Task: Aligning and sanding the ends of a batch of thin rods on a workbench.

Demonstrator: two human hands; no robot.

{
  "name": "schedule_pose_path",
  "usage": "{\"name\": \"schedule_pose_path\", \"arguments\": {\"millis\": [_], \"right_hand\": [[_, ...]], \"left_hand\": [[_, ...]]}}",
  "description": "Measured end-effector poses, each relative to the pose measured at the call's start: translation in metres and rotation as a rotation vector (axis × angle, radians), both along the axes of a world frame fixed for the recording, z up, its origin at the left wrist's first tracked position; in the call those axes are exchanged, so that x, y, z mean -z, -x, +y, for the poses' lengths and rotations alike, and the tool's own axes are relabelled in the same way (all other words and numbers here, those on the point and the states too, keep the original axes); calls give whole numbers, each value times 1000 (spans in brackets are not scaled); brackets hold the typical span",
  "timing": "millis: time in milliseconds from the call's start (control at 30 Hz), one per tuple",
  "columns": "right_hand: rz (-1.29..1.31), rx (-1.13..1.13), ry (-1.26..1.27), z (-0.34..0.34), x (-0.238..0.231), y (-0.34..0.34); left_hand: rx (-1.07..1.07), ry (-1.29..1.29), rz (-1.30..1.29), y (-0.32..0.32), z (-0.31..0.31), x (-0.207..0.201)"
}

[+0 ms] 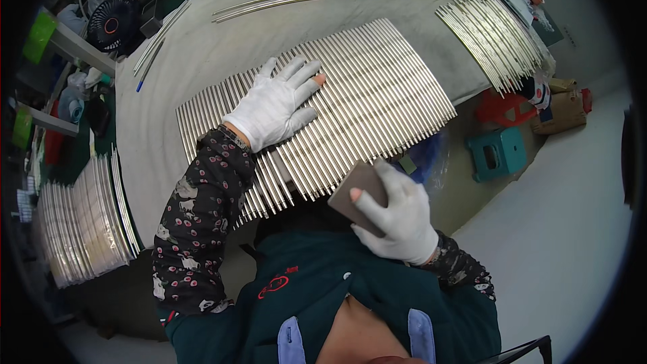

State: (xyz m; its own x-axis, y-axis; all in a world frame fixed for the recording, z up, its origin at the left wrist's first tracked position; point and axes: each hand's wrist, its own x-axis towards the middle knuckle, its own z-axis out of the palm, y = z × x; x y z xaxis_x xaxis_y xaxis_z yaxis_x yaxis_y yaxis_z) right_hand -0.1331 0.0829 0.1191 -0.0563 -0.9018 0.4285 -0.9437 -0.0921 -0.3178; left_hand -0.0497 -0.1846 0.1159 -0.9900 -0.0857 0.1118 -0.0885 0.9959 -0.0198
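Observation:
A wide row of shiny metal rods (377, 74) lies side by side on the grey-covered table, their near ends jutting past its front edge. My left hand (273, 104), in a white glove with a bare fingertip showing, rests flat on the rods with fingers spread. In my right hand (404, 219), also gloved in white, is a brown-grey rectangular sanding block (360, 192). I hold it by its sides, close to the near ends of the rods. Whether the block touches them I cannot tell.
Another batch of rods (492, 40) lies at the table's far right. A few loose rods (269, 5) and a blue-tipped pen (149, 65) are at the back left. Wrapped rods (87, 219) stand left of the table (145, 162). A teal stool (497, 154) stands at right.

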Motion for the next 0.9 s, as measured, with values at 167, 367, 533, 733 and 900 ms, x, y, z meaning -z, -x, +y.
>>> {"name": "schedule_pose_path", "arguments": {"millis": [167,367,533,733,900], "right_hand": [[195,489,169,6,13,47],[51,153,115,-8,9,7],[51,172,183,-7,-4,5],[241,544,163,-3,14,29],[10,-3,8,-11,6,-22]], "left_hand": [[-20,4,1,2,1,0],[0,56,77,8,-1,8],[-4,55,93,5,-2,11],[-16,63,100,3,-2,11],[-2,71,92,8,-4,15]]}}
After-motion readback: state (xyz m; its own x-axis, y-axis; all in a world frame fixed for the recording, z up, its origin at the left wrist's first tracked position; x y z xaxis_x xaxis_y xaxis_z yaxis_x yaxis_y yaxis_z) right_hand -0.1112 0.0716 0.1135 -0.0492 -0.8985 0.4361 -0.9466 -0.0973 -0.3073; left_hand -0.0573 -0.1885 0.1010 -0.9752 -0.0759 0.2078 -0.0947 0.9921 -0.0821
